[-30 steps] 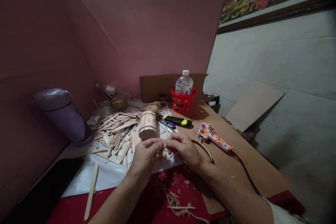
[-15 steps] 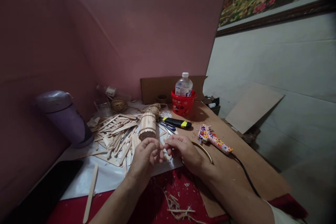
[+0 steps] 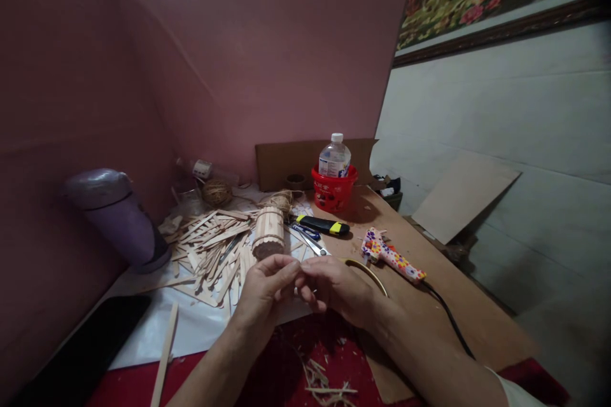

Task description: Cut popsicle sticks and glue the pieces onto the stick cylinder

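My left hand (image 3: 274,281) and my right hand (image 3: 331,283) meet at the fingertips over the front of the table. Thumb and fingers are pinched together on both; whatever lies between them is too small or hidden to make out. Just beyond the left fingers lies a small barrel (image 3: 270,232) made of wooden sticks with a twine band, tipped so its end faces me. Behind it sits a bundle of twine (image 3: 281,201). A gold-coloured ring (image 3: 367,272) shows partly past my right hand. Scissors (image 3: 312,243) lie beyond the hands.
Loose craft sticks (image 3: 217,248) are heaped left of centre. A black-and-yellow utility knife (image 3: 322,224), a flowered glue gun (image 3: 391,255) with its cord, and a red bucket (image 3: 333,194) holding a bottle stand or lie rightward. A purple tumbler (image 3: 119,219) and black phone-like slab (image 3: 90,346) are left.
My hands have come closer together, so the fingertips now touch. The right hand's fingers have curled in further, and more of the scissors shows. The view has shifted slightly.
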Available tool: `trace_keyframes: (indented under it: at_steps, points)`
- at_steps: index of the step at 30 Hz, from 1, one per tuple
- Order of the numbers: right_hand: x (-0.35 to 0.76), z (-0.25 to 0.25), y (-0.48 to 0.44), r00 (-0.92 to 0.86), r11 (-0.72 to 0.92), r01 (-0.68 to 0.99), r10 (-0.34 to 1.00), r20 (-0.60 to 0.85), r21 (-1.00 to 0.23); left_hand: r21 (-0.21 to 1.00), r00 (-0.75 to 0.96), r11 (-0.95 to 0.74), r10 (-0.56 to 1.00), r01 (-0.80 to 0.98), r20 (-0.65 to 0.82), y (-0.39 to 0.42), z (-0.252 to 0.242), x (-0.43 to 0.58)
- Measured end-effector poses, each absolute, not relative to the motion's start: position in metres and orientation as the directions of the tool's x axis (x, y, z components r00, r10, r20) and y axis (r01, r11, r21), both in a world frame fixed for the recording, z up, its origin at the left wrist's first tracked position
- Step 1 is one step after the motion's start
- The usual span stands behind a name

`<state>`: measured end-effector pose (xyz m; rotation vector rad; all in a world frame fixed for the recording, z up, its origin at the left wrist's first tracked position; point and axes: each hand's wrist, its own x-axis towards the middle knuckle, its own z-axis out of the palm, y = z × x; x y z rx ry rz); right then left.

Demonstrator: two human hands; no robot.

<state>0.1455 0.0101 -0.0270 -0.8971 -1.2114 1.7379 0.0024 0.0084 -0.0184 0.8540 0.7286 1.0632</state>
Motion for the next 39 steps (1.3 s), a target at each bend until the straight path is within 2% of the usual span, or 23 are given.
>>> trace_keyframes:
  at_steps: [3, 6, 8, 10, 15, 19, 23, 25, 27, 30, 32, 33, 36, 39]
  points:
    - [0.144, -0.027, 0.010, -0.258, -0.036, -0.167, 0.966, 0.009, -0.985, 0.866, 0.264, 0.253, 0.953, -0.432, -0.147, 0.012, -0.021, 0.001]
    - [0.144, -0.026, 0.008, -0.138, 0.200, 0.037, 0.971, 0.193, -0.979, 0.867, 0.223, 0.254, 0.960, -0.430, -0.171, 0.014, -0.024, 0.000]
    - [0.142, -0.025, 0.006, -0.137, 0.274, 0.168, 0.958, 0.252, -0.947, 0.873, 0.215, 0.252, 0.961, -0.418, -0.175, 0.015, -0.024, 0.001]
    - [0.141, -0.025, 0.004, -0.153, 0.278, 0.203, 0.956, 0.250, -0.939, 0.871, 0.211, 0.257, 0.960, -0.419, -0.181, 0.014, -0.024, 0.001]
    - [0.141, -0.027, 0.003, -0.136, 0.287, 0.132, 0.953, 0.270, -0.949, 0.822, 0.212, 0.267, 0.960, -0.503, -0.182, 0.011, -0.019, 0.003]
    - [0.141, -0.030, 0.003, -0.126, 0.275, 0.116, 0.957, 0.261, -0.954, 0.822, 0.226, 0.281, 0.955, -0.496, -0.190, 0.010, -0.018, 0.003]
    - [0.142, -0.026, 0.003, -0.156, 0.302, 0.190, 0.949, 0.275, -0.934, 0.820, 0.215, 0.291, 0.954, -0.493, -0.209, 0.012, -0.019, 0.003]
    - [0.145, -0.019, 0.000, -0.192, 0.329, 0.333, 0.941, 0.278, -0.883, 0.820, 0.209, 0.280, 0.957, -0.499, -0.200, 0.014, -0.020, 0.003]
    - [0.152, -0.011, -0.005, -0.196, 0.339, 0.562, 0.941, 0.277, -0.755, 0.819, 0.212, 0.272, 0.959, -0.506, -0.187, 0.015, -0.021, 0.004]
    - [0.167, -0.007, -0.017, -0.162, 0.263, 0.881, 0.949, 0.271, -0.393, 0.837, 0.243, 0.268, 0.955, -0.477, -0.168, 0.015, -0.022, 0.005]
    - [0.177, -0.011, -0.024, -0.148, 0.195, 0.963, 0.959, 0.242, -0.184, 0.851, 0.258, 0.254, 0.955, -0.459, -0.146, 0.015, -0.022, 0.005]
    - [0.181, -0.014, -0.027, -0.160, 0.193, 0.973, 0.959, 0.235, -0.124, 0.854, 0.260, 0.249, 0.955, -0.457, -0.139, 0.014, -0.022, 0.004]
    - [0.189, -0.018, -0.032, -0.220, 0.244, 0.965, 0.952, 0.211, -0.093, 0.854, 0.273, 0.269, 0.949, -0.446, -0.157, 0.014, -0.021, 0.003]
    - [0.191, -0.010, -0.031, -0.215, 0.259, 0.934, 0.957, 0.192, -0.247, 0.853, 0.300, 0.296, 0.938, -0.430, -0.174, 0.013, -0.020, 0.003]
